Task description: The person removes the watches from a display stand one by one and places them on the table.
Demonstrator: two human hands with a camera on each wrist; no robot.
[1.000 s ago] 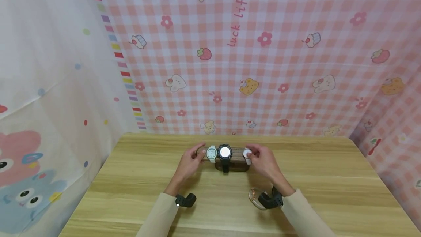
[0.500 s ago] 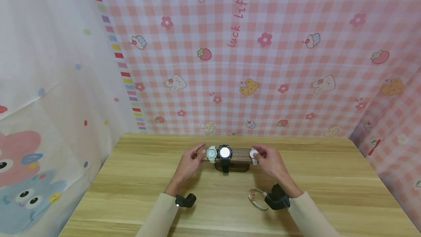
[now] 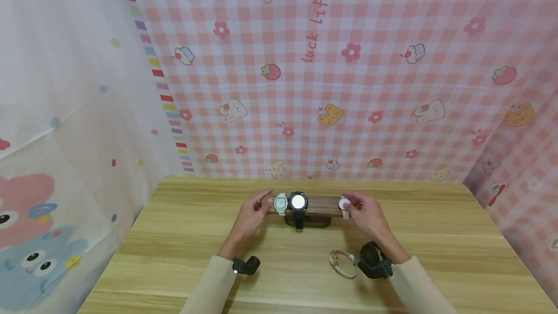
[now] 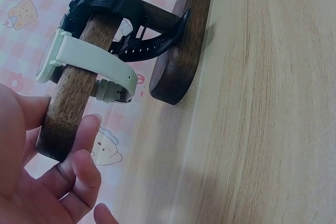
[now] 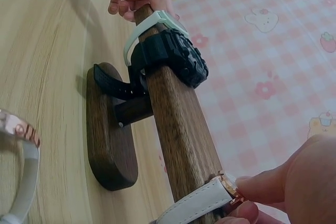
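A dark wooden watch stand (image 3: 322, 205) has a long bar on a rounded base (image 5: 113, 135). My left hand (image 3: 253, 211) grips the bar's left end, thumb on one side and fingers on the other in the left wrist view. Beside it a pale green watch (image 4: 89, 56) and a chunky black watch (image 5: 176, 59) are strapped round the bar. At the right end my right hand (image 3: 365, 212) pinches the case of a white-strapped watch (image 5: 197, 204) with rose-gold edges. Its strap lies across the bar; its far end is out of frame.
Another watch (image 3: 344, 263), with a rose-gold case and a pale strap, lies on the wooden table (image 3: 279, 280) in front of the stand, near the right wrist camera (image 3: 375, 260). A pink checked cloth (image 3: 287, 91) hangs behind the table.
My right hand has slid the white-strapped watch rightward along the bar, to its right end. My left hand has stayed at the left end.
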